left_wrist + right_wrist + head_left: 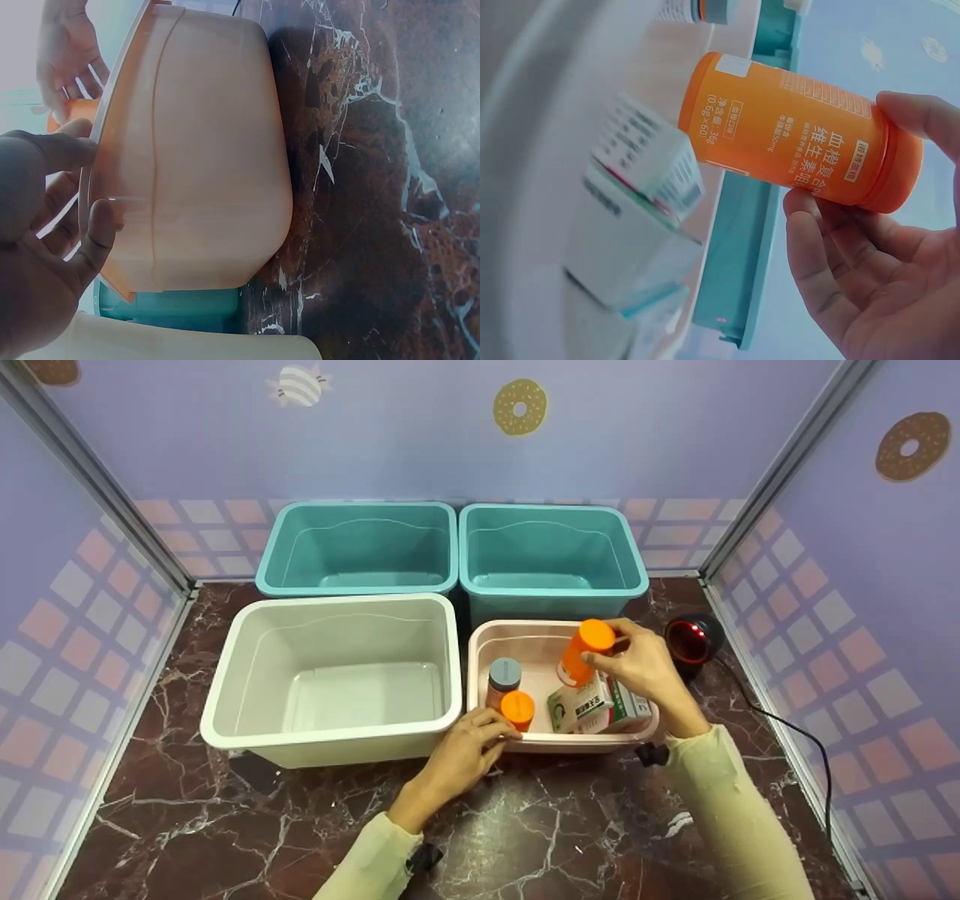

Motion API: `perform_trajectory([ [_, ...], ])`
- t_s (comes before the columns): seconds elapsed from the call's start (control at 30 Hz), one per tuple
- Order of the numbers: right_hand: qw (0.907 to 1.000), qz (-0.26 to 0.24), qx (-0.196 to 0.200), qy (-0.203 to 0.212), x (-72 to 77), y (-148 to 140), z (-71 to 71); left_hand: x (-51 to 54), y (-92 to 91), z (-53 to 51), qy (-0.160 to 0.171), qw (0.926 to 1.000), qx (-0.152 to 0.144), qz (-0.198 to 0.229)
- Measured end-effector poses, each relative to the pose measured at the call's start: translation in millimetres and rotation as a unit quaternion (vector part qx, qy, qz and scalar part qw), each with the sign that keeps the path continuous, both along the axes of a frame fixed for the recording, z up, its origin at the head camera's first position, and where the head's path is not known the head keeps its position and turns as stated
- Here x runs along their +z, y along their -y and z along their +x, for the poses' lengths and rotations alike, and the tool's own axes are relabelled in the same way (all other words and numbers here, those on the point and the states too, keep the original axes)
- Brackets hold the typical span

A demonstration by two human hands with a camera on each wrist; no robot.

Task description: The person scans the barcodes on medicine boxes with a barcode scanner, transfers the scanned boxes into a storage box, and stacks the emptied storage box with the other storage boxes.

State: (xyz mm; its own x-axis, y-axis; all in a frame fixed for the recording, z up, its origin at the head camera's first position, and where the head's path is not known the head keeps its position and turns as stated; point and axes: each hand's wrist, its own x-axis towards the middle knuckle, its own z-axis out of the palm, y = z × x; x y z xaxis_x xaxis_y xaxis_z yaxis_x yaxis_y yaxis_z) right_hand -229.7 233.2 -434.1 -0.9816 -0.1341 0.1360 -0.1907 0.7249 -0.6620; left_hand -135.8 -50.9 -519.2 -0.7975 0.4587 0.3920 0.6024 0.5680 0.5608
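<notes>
My right hand (pixel 643 664) pinches an orange bottle (pixel 584 649) near its cap, tilted over the right part of the pink bin (pixel 577 741). In the right wrist view, the bottle (pixel 787 127) lies between the thumb and fingers of the right hand (pixel 885 247). Small medicine boxes (pixel 589 705) lie in the bin below it. My left hand (pixel 465 750) rests at the bin's front-left rim, fingertips beside a second orange-capped bottle (pixel 517 709); whether they touch it I cannot tell. A grey-capped bottle (pixel 505 673) stands behind that one.
A large cream bin (pixel 345 735) stands left of the pink bin. Two teal bins (pixel 360 590) stand side by side behind. A black scanner (pixel 694 639) with red lights and a cable (pixel 787 724) sits at the right on the dark marbled table (pixel 555 832).
</notes>
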Motion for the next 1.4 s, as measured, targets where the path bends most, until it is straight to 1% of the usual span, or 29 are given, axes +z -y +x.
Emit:
perform_trajectory([
  [0.17, 0.9998, -0.014, -0.017, 0.002, 5.8, -10, -0.6, -1.1, 0.0, 0.4, -0.002, 1.0000, 0.001, 0.000],
  [0.37, 0.9995, 0.001, -0.030, -0.006, 11.7, -22, -0.8, -0.2, 0.3, 1.5, 0.002, 1.0000, 0.005, -0.006],
  [0.53, 0.9989, 0.001, -0.047, -0.006, 15.3, -31, -1.3, 0.0, 0.4, 2.1, 0.008, 0.9999, 0.006, -0.005],
  [0.67, 0.9978, 0.007, -0.064, -0.012, 16.7, -39, -1.3, 0.1, 0.6, 1.9, 0.008, 0.9999, 0.006, -0.005],
  [0.8, 0.9971, 0.003, -0.076, -0.010, 17.7, -44, -1.3, 0.5, 0.8, 1.0, 0.008, 1.0000, 0.003, 0.001],
  [0.9, 0.9968, -0.003, -0.080, -0.008, 18.6, -48, -1.9, 1.3, 0.6, 0.6, 0.008, 0.9999, 0.001, 0.006],
  [1.17, 0.9962, -0.020, -0.084, -0.013, 17.5, -57, -4.6, 2.1, 0.3, 1.1, 0.010, 0.9999, 0.001, 0.002],
  [1.4, 0.9945, -0.016, -0.103, -0.011, 19.5, -68, -4.0, 1.5, 0.7, 1.5, 0.009, 1.0000, 0.003, 0.002],
])
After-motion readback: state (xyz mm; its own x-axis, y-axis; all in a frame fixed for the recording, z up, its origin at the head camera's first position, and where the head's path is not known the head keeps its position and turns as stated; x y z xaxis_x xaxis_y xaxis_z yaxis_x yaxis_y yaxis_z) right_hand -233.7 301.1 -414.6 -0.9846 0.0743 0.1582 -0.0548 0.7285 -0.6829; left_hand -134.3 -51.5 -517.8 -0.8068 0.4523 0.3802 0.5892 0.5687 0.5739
